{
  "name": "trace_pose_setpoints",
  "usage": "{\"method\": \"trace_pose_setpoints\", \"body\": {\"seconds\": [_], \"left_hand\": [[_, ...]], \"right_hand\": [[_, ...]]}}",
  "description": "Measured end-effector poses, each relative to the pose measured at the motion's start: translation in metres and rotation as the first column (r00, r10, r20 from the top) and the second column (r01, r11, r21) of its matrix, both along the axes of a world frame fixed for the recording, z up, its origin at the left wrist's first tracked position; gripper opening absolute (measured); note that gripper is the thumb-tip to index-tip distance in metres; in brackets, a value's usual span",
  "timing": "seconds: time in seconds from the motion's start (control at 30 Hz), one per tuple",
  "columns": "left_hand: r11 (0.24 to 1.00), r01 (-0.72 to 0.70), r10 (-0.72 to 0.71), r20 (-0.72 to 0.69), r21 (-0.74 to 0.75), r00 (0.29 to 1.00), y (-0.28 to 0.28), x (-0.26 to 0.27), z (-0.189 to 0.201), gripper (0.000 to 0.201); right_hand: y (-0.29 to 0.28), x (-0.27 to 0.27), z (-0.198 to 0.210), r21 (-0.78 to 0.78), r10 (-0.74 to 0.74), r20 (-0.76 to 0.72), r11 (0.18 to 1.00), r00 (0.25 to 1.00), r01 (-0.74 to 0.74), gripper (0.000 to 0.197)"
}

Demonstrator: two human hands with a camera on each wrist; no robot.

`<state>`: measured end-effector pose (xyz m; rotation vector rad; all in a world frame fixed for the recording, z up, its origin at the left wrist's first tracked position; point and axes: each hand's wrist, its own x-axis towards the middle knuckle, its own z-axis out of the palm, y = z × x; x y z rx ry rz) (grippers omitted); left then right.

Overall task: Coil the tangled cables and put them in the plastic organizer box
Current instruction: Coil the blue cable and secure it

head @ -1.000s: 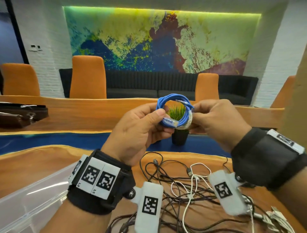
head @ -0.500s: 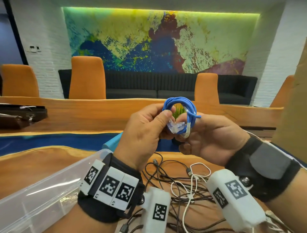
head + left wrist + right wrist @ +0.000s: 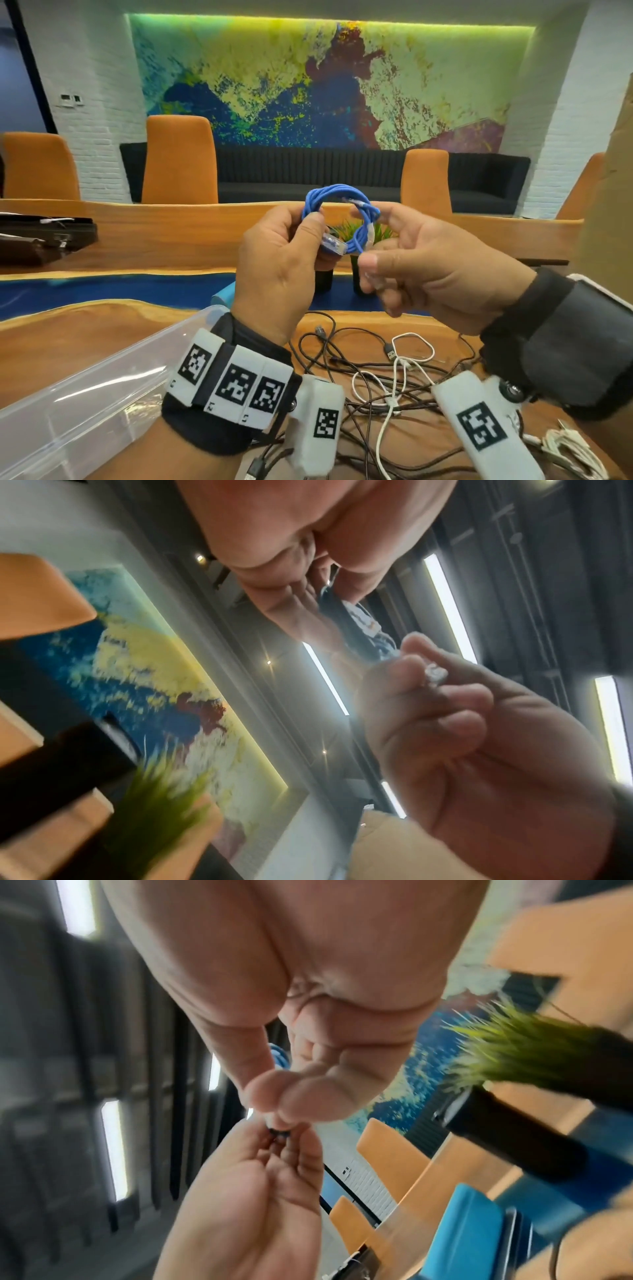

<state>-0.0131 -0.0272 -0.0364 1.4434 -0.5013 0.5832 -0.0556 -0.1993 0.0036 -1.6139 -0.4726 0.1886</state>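
One blue cable [image 3: 337, 219] in hand, wound into a tight ring and held up above the table [image 3: 85, 335], level with the far edge. Left hand [image 3: 277, 270] gripping the ring's left side, thumb over the strands and over a clear plug [image 3: 331, 246] at the bottom. Right hand [image 3: 428, 270] pinching the second clear plug [image 3: 371, 274] between thumb and forefinger, other fingers loosely curled. Half a second ago: right hand closed against the coil with the plug tucked in near the loops; now drawn slightly clear, ring opened rounder. Judged: loose end being threaded or tucked to lock the coil; coiling of this cable nearly done, boxing not yet begun.

Plastic organizer box [image 3: 102, 387] at lower left, seemingly holding nothing. Tangle of black and white cables [image 3: 376, 380] on the table below the wrists, uncoiled.

Head view alone: whole ring, box, remaining tangle. Left wrist view: right hand [image 3: 479, 750] from the palm side, clear plug [image 3: 435, 673] nipped at the fingertips, coil mostly hidden. Right wrist view: blurred; left hand [image 3: 253, 1191] below, only a sliver of blue cable [image 3: 281, 1056]; potted plant [image 3: 514, 1053] close by.
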Motion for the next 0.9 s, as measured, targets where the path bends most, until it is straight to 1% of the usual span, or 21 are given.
{"method": "trace_pose_setpoints", "body": {"seconds": [0.03, 0.13, 0.23, 0.3, 0.37, 0.43, 0.5, 0.57, 0.63, 0.7, 0.8, 0.87, 0.9], "left_hand": [[1.0, 0.011, -0.012, -0.022, -0.023, 1.0, 0.0, -0.001, 0.0, 0.016], [0.984, 0.116, -0.132, -0.119, -0.133, 0.984, 0.002, -0.001, 0.004, 0.016], [0.94, 0.245, -0.297, -0.218, -0.238, 0.93, 0.004, -0.006, 0.008, 0.013], [0.921, 0.309, -0.365, -0.252, -0.236, 0.896, 0.004, -0.008, 0.01, 0.012], [0.925, 0.326, -0.368, -0.251, -0.194, 0.895, 0.004, -0.009, 0.011, 0.012], [0.94, 0.306, -0.334, -0.234, -0.149, 0.913, 0.003, -0.01, 0.01, 0.011], [0.965, 0.25, -0.262, -0.201, -0.084, 0.944, 0.001, -0.01, 0.009, 0.009], [0.983, 0.182, -0.181, -0.147, -0.001, 0.972, -0.001, -0.011, 0.007, 0.008], [0.988, 0.141, -0.134, -0.102, 0.066, 0.986, -0.002, -0.014, 0.007, 0.01], [0.983, 0.158, -0.149, -0.099, 0.092, 0.984, -0.005, -0.018, 0.008, 0.013], [0.953, 0.267, -0.243, -0.163, 0.145, 0.956, -0.013, -0.026, 0.009, 0.017], [0.918, 0.293, -0.253, -0.176, 0.268, 0.951, -0.015, -0.028, 0.008, 0.019], [0.895, 0.271, -0.23, -0.155, 0.353, 0.961, -0.014, -0.027, 0.007, 0.019]], "right_hand": [[0.001, -0.002, 0.0, -0.056, 0.003, 0.025, 0.998, 1.0, -0.002, 0.063], [0.007, -0.004, -0.003, -0.187, -0.004, 0.113, 0.982, 0.994, 0.025, 0.051], [0.005, -0.002, 0.001, -0.249, -0.07, 0.185, 0.962, 0.98, 0.116, 0.047], [0.001, -0.002, 0.004, -0.288, -0.114, 0.218, 0.941, 0.969, 0.176, 0.047], [-0.004, -0.002, 0.004, -0.275, -0.148, 0.218, 0.939, 0.965, 0.206, 0.047], [-0.01, -0.002, 0.004, -0.176, -0.162, 0.156, 0.966, 0.974, 0.189, 0.047], [-0.014, -0.002, 0.003, -0.07, -0.174, 0.076, 0.981, 0.982, 0.179, 0.045], [-0.015, -0.002, 0.002, -0.004, -0.193, 0.017, 0.981, 0.981, 0.193, 0.044], [-0.014, -0.001, 0.0, 0.022, -0.253, 0.021, 0.967, 0.967, 0.252, 0.036], [-0.016, -0.001, 0.0, 0.0, -0.337, 0.081, 0.941, 0.938, 0.338, 0.024], [-0.031, -0.006, 0.003, -0.053, -0.415, 0.15, 0.903, 0.898, 0.426, 0.022], [-0.049, -0.012, 0.004, -0.129, -0.458, 0.158, 0.869, 0.875, 0.478, 0.02], [-0.06, -0.015, 0.005, -0.18, -0.486, 0.154, 0.842, 0.86, 0.508, 0.019]]}}
